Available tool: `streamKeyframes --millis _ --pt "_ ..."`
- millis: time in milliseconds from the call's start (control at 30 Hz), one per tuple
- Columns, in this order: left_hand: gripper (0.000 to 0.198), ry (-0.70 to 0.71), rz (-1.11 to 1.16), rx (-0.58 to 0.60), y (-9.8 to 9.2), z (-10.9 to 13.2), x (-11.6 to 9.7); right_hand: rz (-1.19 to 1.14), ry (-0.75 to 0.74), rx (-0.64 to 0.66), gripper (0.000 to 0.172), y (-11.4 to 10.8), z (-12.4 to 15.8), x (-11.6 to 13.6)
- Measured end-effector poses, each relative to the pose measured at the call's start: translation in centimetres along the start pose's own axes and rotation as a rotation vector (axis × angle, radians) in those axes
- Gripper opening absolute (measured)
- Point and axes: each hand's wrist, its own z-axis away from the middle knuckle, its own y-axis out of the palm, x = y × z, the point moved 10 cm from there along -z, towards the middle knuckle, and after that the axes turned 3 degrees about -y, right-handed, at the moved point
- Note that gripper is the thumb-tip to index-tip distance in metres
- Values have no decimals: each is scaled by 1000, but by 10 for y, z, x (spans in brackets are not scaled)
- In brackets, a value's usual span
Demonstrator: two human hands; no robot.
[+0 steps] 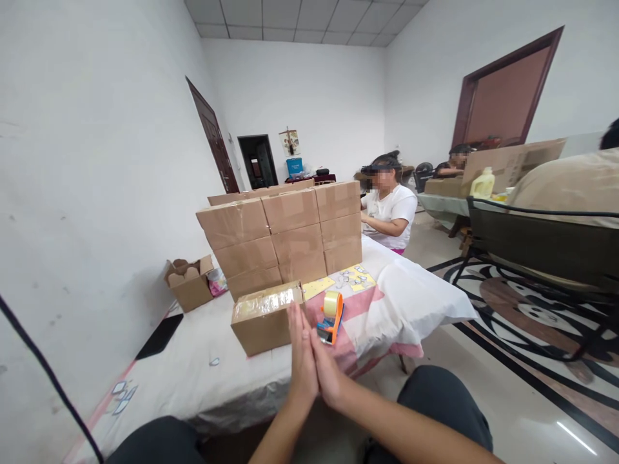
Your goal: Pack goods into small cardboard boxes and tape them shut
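Hands: the left hand and right hand are pressed together palm to palm, fingers straight and pointing away from the wearer, with nothing visible gripped.
Taped carton: the closed cardboard box sits ahead and to the left of the hands, its right end partly hidden by the fingertips; whether they touch it I cannot tell.
Carton's look: plain brown, longer than it is tall, square-edged, with clear packing tape across the top that catches the light in white, wrinkled glints; the side facing the wearer is matt.
Tape dispenser: just beyond the right hand, an orange and blue tape dispenser carries a pale yellow roll.
Carton stack: farther ahead of the hands, similar brown cartons stand three high and three across, seams taped.
Open carton: well to the left of the hands, a box with raised flaps.
Desk: under the boxes, the desk wears a white, pink and yellow printed cover.
Co-worker: ahead and right, a person in a white shirt.
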Motion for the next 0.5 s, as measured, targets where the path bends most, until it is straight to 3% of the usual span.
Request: streamKeyframes --millis 133,233,400,500 --pt "57 105 -44 -115 -49 -25 -15 114 69 87 74 26 30 -7" --pt "57 122 -76 -165 -71 -38 -18 151 95 144 72 35 41 -11" --pt "57 109 -72 -207 -81 -43 -12 168 105 166 74 38 42 -10" --pt "59 61 -48 -194 -68 -33 -2 191 89 155 73 35 40 -8"
